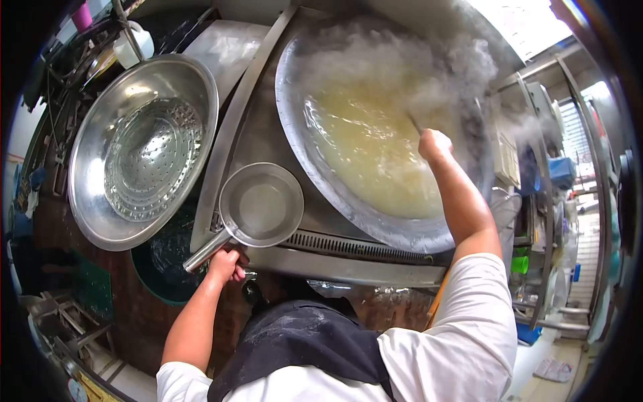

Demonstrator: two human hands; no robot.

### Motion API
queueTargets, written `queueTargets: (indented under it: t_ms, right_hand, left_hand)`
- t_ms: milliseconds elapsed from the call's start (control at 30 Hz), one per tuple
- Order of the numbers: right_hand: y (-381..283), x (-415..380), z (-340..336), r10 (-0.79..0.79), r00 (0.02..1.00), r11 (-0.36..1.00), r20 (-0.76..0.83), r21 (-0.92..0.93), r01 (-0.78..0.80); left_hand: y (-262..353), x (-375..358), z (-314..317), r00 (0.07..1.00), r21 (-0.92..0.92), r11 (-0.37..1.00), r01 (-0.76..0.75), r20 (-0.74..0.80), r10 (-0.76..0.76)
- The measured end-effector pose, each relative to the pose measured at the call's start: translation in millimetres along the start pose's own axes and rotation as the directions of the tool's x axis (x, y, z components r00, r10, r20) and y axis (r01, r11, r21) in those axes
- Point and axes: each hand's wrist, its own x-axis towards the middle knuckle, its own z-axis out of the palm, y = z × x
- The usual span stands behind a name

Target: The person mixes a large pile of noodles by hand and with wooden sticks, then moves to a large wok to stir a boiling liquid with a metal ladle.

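Note:
Reaching over a huge wok of steaming, cloudy yellowish liquid, my right hand grips a thin dark utensil handle. The utensil's far end is hidden by steam and liquid. My left hand, fingers curled in, is at the stove's front edge, just under the handle of a metal saucepan. Whether those fingers hold anything is hidden. The saucepan sits upright at the stove's front left corner, some cloudy liquid apparently in it, its handle pointing toward me.
Left of the stove stands a wide steel basin with a perforated metal colander inside. A dark green tub is below it. A white plastic jug is at the back left. Metal shelving lines the right side.

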Motion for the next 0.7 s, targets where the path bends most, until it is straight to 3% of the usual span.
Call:
queueTargets:
  t_ms: [200, 333, 433, 533, 600, 700]
  right_hand:
    - [47, -164, -94, -0.106, 0.99, 0.994, -0.097, 0.021, 0.109]
    - [83, -267, -164, -0.161, 0.956, 0.971, -0.246, 0.133, 0.198]
    - [92, -306, -191, -0.178, 0.965, 0.967, -0.193, 0.148, 0.208]
    - [84, -322, -203, -0.265, 0.964, 0.941, -0.025, 0.212, 0.265]
    - [59, -331, -213, -0.166, 0.973, 0.947, 0.159, 0.301, 0.113]
    - [36, -303, -197, -0.246, 0.936, 0.95, 0.252, 0.256, 0.18]
  left_hand:
    - [-7, 4, -7, 0.999, 0.065, 0.998, 0.001, 0.04, -0.004]
    - [-8, 2, -10, 0.993, 0.093, 0.994, -0.064, 0.102, 0.055]
    - [-12, 4, -11, 0.989, 0.099, 0.991, -0.094, 0.126, 0.081]
    - [-16, 8, -13, 0.982, 0.115, 0.985, -0.126, 0.154, 0.108]
    - [-15, 6, -13, 0.981, 0.118, 0.984, -0.135, 0.157, 0.116]
    - [-14, 5, -14, 0.982, 0.128, 0.984, -0.126, 0.157, 0.105]
